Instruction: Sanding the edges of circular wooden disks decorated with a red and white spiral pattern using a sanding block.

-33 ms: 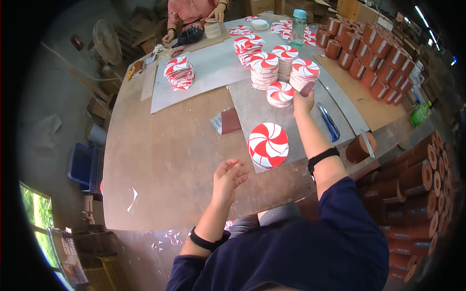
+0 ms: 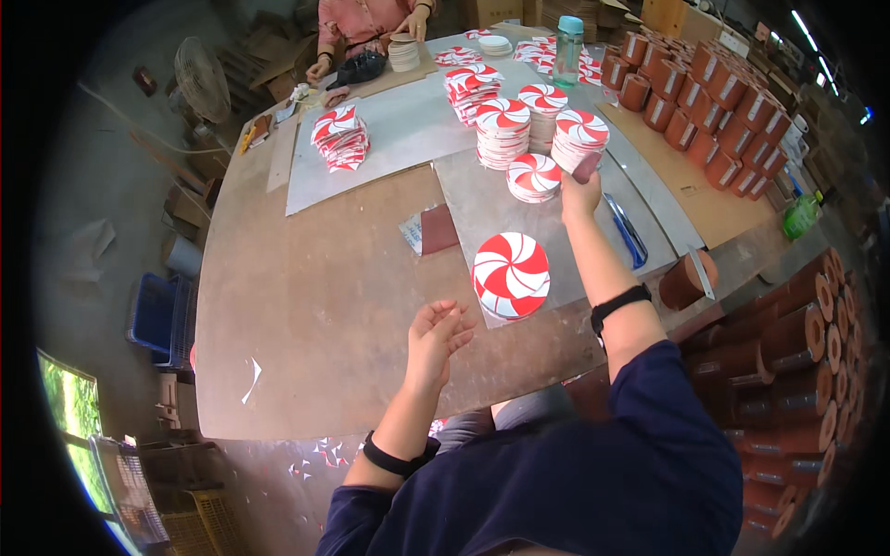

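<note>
My right hand (image 2: 581,196) reaches across the table, its fingers closed on a small reddish-brown piece of sandpaper (image 2: 586,167). That piece is beside a tall stack of red-and-white swirl discs (image 2: 581,139). A lower disc stack (image 2: 534,178) stands just left of the hand. Nearer to me lies a large swirl disc (image 2: 512,269), with more layers under its edge. My left hand (image 2: 438,335) hovers by that disc's lower left, fingers loosely curled and apart, holding nothing. A reddish-brown sandpaper sheet (image 2: 438,230) with a pale printed flap rests to the disc's upper left.
A blue utility knife (image 2: 627,232) lies right of my right forearm. Brown cylinders (image 2: 691,102) are piled at the back right, and more rolls (image 2: 788,371) below. A bottle (image 2: 568,56) and untrimmed swirl sheets (image 2: 339,139) stand farther off. Another person (image 2: 366,23) works opposite.
</note>
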Motion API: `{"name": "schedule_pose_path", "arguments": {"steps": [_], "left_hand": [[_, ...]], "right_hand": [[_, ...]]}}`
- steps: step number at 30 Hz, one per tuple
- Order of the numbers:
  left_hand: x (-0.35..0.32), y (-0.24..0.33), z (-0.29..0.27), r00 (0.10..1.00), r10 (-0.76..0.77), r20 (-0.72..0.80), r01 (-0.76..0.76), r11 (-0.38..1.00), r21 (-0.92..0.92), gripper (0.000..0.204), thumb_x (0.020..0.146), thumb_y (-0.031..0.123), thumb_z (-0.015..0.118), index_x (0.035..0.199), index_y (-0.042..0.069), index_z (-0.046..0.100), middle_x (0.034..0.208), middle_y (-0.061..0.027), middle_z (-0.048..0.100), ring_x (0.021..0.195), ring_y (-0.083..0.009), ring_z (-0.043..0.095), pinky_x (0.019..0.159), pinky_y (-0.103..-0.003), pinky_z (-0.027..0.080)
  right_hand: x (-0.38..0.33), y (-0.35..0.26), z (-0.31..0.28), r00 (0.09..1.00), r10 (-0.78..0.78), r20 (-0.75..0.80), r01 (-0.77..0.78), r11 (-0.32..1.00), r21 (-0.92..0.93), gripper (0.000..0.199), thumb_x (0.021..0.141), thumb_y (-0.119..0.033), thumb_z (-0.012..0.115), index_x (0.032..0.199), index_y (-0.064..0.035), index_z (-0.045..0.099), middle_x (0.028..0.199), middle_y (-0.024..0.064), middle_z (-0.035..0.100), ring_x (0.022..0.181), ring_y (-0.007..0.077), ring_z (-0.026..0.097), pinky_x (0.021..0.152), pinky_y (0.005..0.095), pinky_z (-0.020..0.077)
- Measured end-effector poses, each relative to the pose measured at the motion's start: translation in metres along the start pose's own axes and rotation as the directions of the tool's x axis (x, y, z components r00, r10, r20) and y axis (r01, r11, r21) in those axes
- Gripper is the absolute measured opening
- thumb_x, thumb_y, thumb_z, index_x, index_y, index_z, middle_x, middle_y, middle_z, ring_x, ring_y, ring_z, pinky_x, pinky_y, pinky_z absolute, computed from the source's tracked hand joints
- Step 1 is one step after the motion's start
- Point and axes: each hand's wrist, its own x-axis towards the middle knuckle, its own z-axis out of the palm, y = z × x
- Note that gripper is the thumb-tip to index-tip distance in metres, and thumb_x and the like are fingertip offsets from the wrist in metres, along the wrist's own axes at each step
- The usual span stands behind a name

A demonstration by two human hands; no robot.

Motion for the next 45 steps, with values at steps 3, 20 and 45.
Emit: {"name": "schedule_pose_path", "arguments": {"steps": [3,20,45], "left_hand": [[0.009,-0.003,0.004,0.996,0.085,-0.003,-0.085,0.993,0.083,0.028,0.080,0.011,0.052,0.104,0.000,0.042,0.098,-0.0118,0.052,0.086,-0.0192,0.055,0.069,-0.028,0.045],[0.056,-0.009,0.044,0.839,0.527,0.137,-0.489,0.617,0.617,0.055,0.074,0.016,0.060,0.118,-0.004,0.035,0.113,-0.0174,0.046,0.101,-0.0230,0.048,0.085,-0.031,0.038],[-0.069,0.038,0.011,0.956,0.178,0.234,0.020,0.755,-0.656,0.040,0.081,0.003,0.046,0.119,0.002,0.034,0.118,-0.0118,0.044,0.109,-0.0234,0.044,0.094,-0.038,0.035]], "right_hand": [[-0.036,-0.056,-0.024,0.967,0.093,0.237,-0.125,0.984,0.123,0.038,0.068,0.000,0.060,0.103,0.0011,0.045,0.081,0.0064,0.053,0.061,0.0109,0.050,0.053,0.0240,0.0407],[-0.153,-0.100,-0.071,0.796,-0.028,0.604,0.071,0.996,-0.047,0.037,0.072,-0.006,0.058,0.107,0.0020,0.046,0.091,0.0146,0.057,0.081,0.0180,0.057,0.068,0.0276,0.0442],[-0.225,-0.224,-0.102,0.222,-0.664,0.714,0.805,0.538,0.250,0.041,0.067,-0.001,0.057,0.107,-0.0112,0.056,0.090,0.0151,0.051,0.075,0.0255,0.053,0.061,0.0313,0.0452]]}}
